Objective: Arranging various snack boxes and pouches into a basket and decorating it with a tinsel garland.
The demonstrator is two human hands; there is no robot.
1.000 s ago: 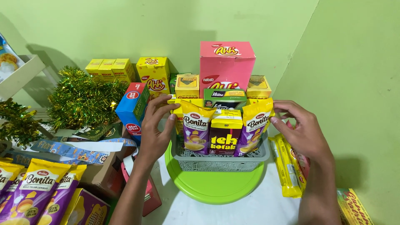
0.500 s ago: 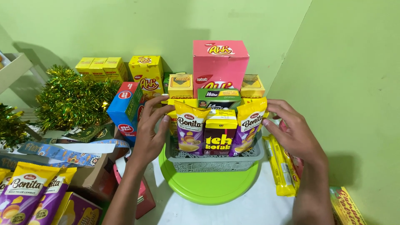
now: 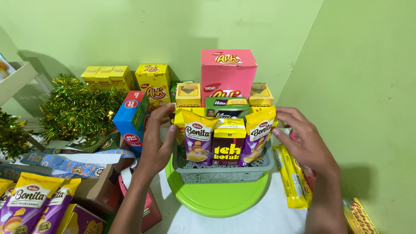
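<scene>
A grey plastic basket stands on a round green lid-like base. In its front row are two purple-and-yellow snack pouches and a dark drink carton between them. Behind rise a tall pink box, a green box and small yellow boxes. My left hand rests against the basket's left side, fingers touching the left pouch. My right hand is at the right side, fingertips on the right pouch. Neither hand grips anything.
A blue box, yellow boxes and gold tinsel sit to the left. More purple pouches lie at the lower left. Yellow bar packs lie right of the basket, close to the green wall.
The view has shifted slightly. Both hands stay at the basket's sides, with small adjustments of the fingers on the outer pouches.
</scene>
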